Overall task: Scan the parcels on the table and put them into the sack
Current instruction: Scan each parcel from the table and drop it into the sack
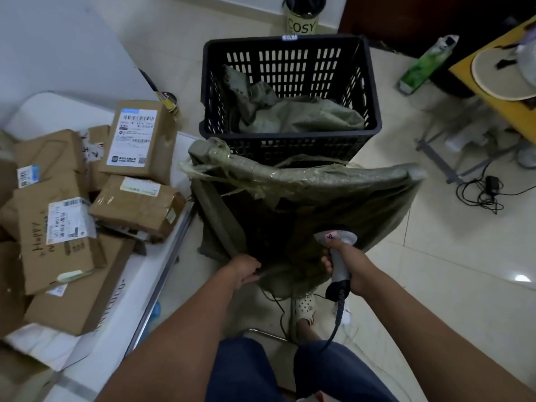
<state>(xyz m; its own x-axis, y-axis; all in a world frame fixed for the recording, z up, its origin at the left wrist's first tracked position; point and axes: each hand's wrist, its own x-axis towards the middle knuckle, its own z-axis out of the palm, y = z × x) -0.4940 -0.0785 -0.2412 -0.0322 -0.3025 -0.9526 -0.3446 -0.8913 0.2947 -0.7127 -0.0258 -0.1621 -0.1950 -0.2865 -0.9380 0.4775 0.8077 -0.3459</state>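
While left hand (246, 269) grips the woven sack (319, 204) rim and right hand (352, 268) clasps the barcode scanner (338, 256), sack-opening is underway; next, a labelled cardboard parcel (136, 137) needs scanning.

The sack (304, 195) is dull olive green with clear yellowish tape along its rim. Behind the sack, a black basket (290, 134) with slotted walls holds more olive cloth (295, 114). Left of the sack, brown cardboard parcels (136, 207) carry white labels with black barcodes. Over the sack, the scanner (338, 256) is light grey with a black base.
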